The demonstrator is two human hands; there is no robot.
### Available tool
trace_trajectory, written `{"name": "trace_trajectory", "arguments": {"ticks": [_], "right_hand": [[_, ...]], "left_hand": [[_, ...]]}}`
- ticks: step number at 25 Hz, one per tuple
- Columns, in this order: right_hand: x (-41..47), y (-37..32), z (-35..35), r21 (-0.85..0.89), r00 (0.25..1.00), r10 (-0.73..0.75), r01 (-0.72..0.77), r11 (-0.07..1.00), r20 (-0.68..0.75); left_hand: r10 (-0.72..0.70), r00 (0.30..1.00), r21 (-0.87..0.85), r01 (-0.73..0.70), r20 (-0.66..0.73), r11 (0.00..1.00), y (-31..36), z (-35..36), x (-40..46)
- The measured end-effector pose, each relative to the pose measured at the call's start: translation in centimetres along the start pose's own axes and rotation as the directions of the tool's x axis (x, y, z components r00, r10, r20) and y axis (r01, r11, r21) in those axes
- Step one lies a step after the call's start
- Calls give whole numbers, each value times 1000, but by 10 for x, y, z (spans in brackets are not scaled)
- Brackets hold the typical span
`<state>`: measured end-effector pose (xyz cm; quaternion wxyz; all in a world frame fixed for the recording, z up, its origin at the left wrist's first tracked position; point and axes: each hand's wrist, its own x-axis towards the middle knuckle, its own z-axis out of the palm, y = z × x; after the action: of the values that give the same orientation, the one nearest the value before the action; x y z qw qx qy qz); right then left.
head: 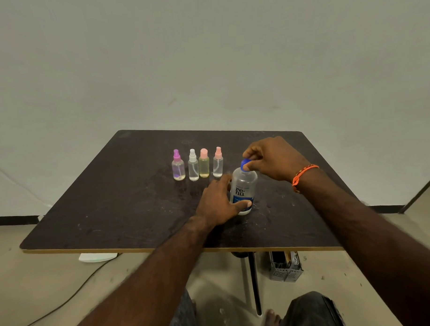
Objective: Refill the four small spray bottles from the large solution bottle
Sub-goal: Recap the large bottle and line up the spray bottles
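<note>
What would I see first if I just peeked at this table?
Two hands on the big solution bottle in the middle: the left hand holds its side, the right hand pinches its blue cap. Behind it, to the left, four small spray bottles stand in a row.

Dim, flat, even light; soft overall focus, perhaps slight motion blur, wide-angle bending at edges.

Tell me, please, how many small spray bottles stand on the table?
4, in one row: purple-topped bottle, white-topped bottle, peach-capped bottle, pink-topped bottle. None seems hidden.
</note>
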<state>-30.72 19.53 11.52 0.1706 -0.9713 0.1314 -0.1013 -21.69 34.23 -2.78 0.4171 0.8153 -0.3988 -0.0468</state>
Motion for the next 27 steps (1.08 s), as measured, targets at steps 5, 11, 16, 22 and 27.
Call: {"name": "trace_trajectory", "arguments": {"ticks": [5,11,16,22,27], "right_hand": [[-11,5,4,-63,1000,-11,12,998,11],[15,-5,-22,-327,935,-197,292,899,293],[21,-6,-23,-400,919,-194,329,855,342],[12,5,-1,-523,973,-73,180,833,217],[-4,16,-4,-206,951,-258,291,934,171]], "left_hand": [[-2,1000,22,2,3,1000,2,0,0],[-12,1000,4,12,21,1000,2,-1,0],[-18,1000,-7,18,15,1000,2,-1,-2],[3,1000,28,-3,-4,1000,1,-1,-1],[4,1000,11,-4,6,1000,-1,0,0]]}}
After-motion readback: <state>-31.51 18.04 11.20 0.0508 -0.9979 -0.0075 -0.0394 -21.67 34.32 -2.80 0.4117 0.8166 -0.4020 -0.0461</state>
